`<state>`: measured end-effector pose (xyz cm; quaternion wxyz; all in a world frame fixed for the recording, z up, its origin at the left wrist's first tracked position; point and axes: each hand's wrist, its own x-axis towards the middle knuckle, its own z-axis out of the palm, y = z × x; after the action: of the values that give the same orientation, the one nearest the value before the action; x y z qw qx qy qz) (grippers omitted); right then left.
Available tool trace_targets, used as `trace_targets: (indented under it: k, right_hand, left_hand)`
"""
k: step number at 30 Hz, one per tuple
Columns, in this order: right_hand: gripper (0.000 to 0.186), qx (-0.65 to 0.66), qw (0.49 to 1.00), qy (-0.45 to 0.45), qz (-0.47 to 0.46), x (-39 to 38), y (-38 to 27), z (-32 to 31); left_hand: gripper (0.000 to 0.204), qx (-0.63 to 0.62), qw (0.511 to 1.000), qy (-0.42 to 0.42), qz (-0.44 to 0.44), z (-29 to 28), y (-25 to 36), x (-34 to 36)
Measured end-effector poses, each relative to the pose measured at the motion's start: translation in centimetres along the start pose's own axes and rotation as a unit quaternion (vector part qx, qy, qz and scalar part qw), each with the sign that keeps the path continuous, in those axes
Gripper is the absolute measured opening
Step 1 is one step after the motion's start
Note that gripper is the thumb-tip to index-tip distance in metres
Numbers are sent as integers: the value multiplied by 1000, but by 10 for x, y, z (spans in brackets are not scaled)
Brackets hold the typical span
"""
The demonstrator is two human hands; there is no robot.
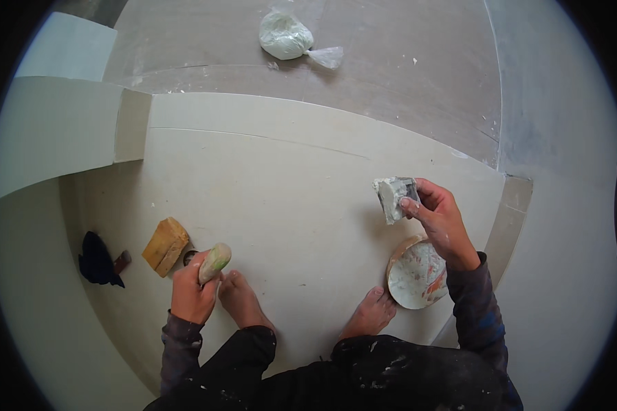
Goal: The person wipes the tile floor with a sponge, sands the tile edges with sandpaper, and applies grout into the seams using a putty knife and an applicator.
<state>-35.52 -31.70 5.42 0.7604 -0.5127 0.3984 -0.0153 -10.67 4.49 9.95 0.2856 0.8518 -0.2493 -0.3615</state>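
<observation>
My right hand [445, 226] pinches a small flat grey scraper [410, 188] between thumb and fingers. White putty [392, 200] clings thickly to its left side. Below that hand, near my right foot, rests a round bowl [415, 277] smeared inside with white and some orange-red; my wrist and sleeve cover part of it. My left hand [193, 291] is closed round a pale handle with a greenish end [216, 262]; the tool's working part is not plain to see. Just beyond this hand lies a yellow-brown wooden block [166, 246].
A dark blue cloth-like item [99, 260] lies at the far left beside a brownish piece [122, 262]. Beyond a raised edge [253, 109], a knotted clear bag of white material [286, 35] sits on the greyish floor. Walls rise on both sides. My bare feet stand on the pale surface.
</observation>
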Motion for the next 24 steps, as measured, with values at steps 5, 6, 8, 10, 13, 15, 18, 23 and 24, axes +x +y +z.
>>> trace_targets:
  k: [5,6,8,10,13,15,18,23,24]
  right_hand:
    - [28,-37,999,-17,-18,39,-12,15]
    - [28,-39,999,-19,-14,47,-11,17]
    - [29,-38,998,-35,-32,62,-11,21]
    - [29,-53,997,-36,-35,74,-16,22]
    - [29,-79,995,-40,-41,89,-22,26]
    - [29,-89,993,-56,-50,98,-26,33]
    - [28,-89,991,-72,-62,111,-29,47]
    - [28,-139,985,-80,-65,129,-27,78]
    - [29,-172,979,-82,-68,133,-25,87]
  left_hand:
    - [27,1,994,46,-95,-14,-33,-44]
    - [27,-12,989,64,-129,-13,-37,-51]
    - [27,-11,987,74,-141,-12,-43,-65]
    - [27,-11,985,86,-152,-10,-46,-74]
    - [27,-21,980,92,-176,-6,-49,-84]
    - [21,-28,978,98,-180,-4,-50,-90]
    - [21,-31,975,105,-191,-5,-52,-96]
    - [20,-44,975,106,-188,-3,-51,-97]
    - [19,-47,976,105,-186,-4,-52,-98]
